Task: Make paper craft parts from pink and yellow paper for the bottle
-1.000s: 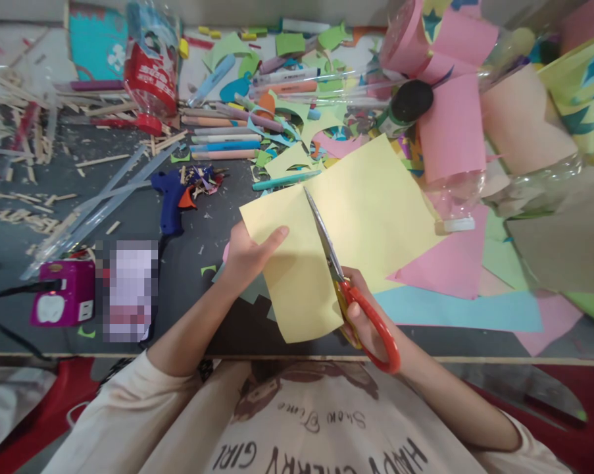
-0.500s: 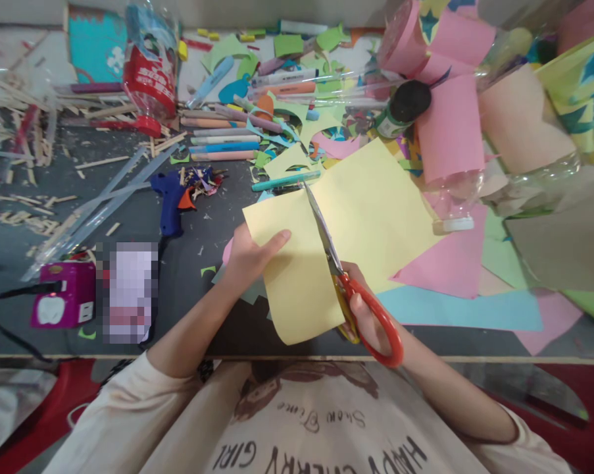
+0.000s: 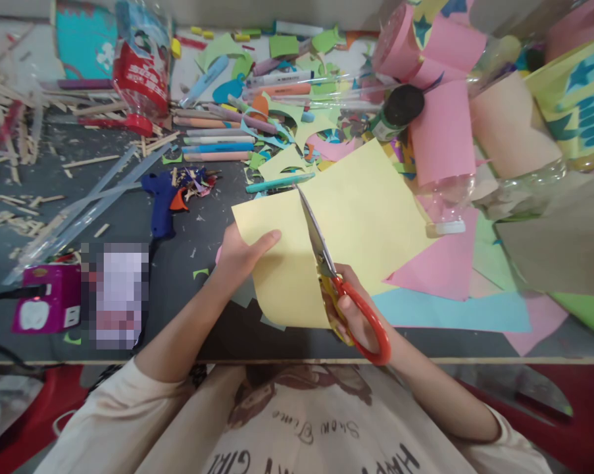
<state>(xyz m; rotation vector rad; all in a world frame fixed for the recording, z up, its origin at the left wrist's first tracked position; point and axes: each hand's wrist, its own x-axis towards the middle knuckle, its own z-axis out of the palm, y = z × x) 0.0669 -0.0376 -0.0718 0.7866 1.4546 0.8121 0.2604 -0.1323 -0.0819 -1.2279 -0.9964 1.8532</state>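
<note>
A large sheet of pale yellow paper (image 3: 366, 217) lies in front of me, with a cut running up from its near edge. My left hand (image 3: 242, 253) pinches the left portion of the sheet, thumb on top and fingers underneath. In my right hand (image 3: 356, 303) are scissors (image 3: 321, 243) with one red and one yellow handle. Their blades look nearly closed along the cut, tips pointing away from me close to the far edge. A teal marker (image 3: 279, 183) lies just beyond that edge.
At left are a blue glue gun (image 3: 162, 201), a purple box (image 3: 47, 299) with a cord, and wooden sticks (image 3: 23, 131). Behind lie markers (image 3: 218, 148), paper scraps and a red-labelled bottle (image 3: 141, 72). Pink-wrapped bottles (image 3: 442, 131) and coloured sheets (image 3: 449, 309) fill the right.
The whole scene has shifted slightly left in view. The scissor blades still lie along the cut, and the left piece's near edge has changed its curl.
</note>
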